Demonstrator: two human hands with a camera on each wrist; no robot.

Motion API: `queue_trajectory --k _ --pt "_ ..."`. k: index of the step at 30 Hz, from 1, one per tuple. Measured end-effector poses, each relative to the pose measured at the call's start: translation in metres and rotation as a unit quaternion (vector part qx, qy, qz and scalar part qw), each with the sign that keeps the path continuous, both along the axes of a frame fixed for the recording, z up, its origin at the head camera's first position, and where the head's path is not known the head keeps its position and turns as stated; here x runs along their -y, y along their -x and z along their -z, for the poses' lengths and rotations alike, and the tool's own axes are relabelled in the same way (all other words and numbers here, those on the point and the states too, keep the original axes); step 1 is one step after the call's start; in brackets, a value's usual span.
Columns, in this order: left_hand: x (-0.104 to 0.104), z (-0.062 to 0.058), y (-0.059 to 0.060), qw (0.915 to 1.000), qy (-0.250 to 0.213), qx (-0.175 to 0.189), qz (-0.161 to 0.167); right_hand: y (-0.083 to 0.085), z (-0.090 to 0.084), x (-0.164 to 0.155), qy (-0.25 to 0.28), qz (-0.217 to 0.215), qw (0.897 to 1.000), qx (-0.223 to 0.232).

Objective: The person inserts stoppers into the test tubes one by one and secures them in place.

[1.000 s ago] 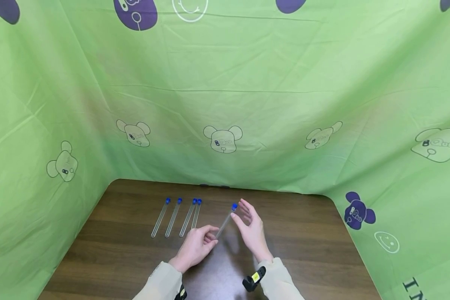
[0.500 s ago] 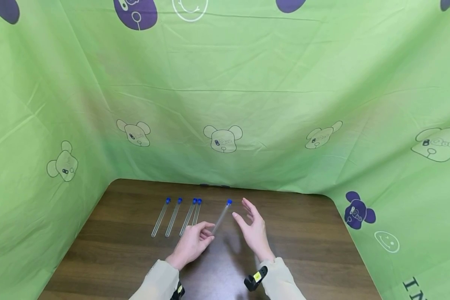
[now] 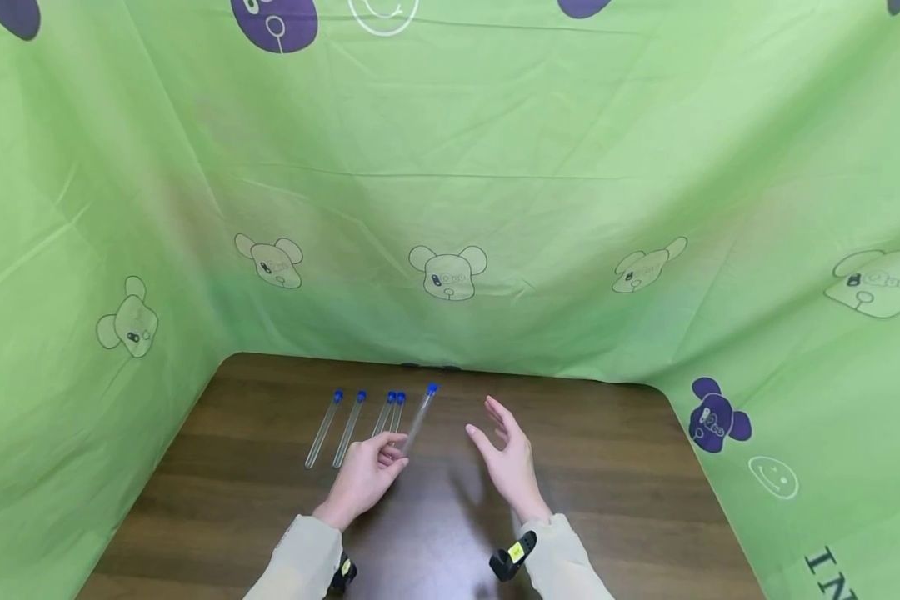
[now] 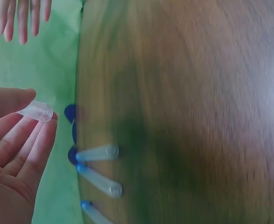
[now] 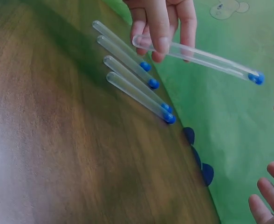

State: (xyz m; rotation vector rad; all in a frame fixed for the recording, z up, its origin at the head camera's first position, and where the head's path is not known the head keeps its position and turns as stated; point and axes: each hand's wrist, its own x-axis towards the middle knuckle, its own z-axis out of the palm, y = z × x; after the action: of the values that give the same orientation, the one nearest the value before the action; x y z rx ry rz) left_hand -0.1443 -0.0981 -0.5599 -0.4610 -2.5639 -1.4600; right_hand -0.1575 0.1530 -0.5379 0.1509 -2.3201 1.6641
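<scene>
Above the wooden table (image 3: pixel 570 467): left hand (image 3: pixel 363 475) pinching a blue-capped tube (image 3: pixel 418 418).
Right hand (image 3: pixel 510 462) released, fingers relaxed; four tubes (image 3: pixel 360 421) lie alongside.

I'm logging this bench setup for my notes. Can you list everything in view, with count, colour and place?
Held tube: one, clear with a blue cap, lifted off the table, pinched at its lower end, just right of the row.
Tubes on the table: four, clear with blue caps, lying side by side, caps toward the back.
Table: one, dark brown wood.
Cloth: green with bear prints, hung behind and at both sides.
Wrist cameras: two, black, one on each wrist.
Sleeves: two, beige.
Left hand: pinches the held tube.
Right hand: open, holds nothing, right of the held tube.
</scene>
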Motion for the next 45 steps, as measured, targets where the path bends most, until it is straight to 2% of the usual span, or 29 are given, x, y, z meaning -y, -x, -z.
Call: queue_trajectory --k 6,13,19,26,31,36,41,45 --pt "0.019 0.002 -0.002 0.9989 -0.009 -0.015 -0.044 -0.006 0.002 0.000 -0.002 0.006 1.000 0.011" --pt "0.046 0.001 -0.003 0.9965 0.002 -0.006 -0.084 -0.009 0.006 0.000 -0.003 0.010 1.000 0.022" --pt "0.065 -0.006 0.007 0.9940 0.014 -0.005 -0.109 -0.006 0.007 -0.006 -0.003 0.016 1.000 0.018" --pt "0.080 -0.015 0.019 0.9927 0.026 -0.006 -0.118 0.001 -0.003 -0.015 -0.015 0.032 0.999 0.008" --pt "0.087 -0.014 0.019 0.9913 0.027 -0.003 -0.128 0.006 -0.007 -0.022 -0.015 0.041 0.999 -0.001" --pt "0.098 -0.012 0.020 0.9866 0.045 -0.009 -0.156 0.009 -0.009 -0.027 -0.012 0.048 0.999 -0.003" --pt "0.111 -0.014 0.028 0.9796 0.068 -0.015 -0.189 0.013 -0.014 -0.030 -0.021 0.052 0.998 -0.002" --pt "0.119 -0.014 0.034 0.9754 0.092 -0.003 -0.200 0.018 -0.019 -0.034 -0.031 0.054 0.998 -0.004"
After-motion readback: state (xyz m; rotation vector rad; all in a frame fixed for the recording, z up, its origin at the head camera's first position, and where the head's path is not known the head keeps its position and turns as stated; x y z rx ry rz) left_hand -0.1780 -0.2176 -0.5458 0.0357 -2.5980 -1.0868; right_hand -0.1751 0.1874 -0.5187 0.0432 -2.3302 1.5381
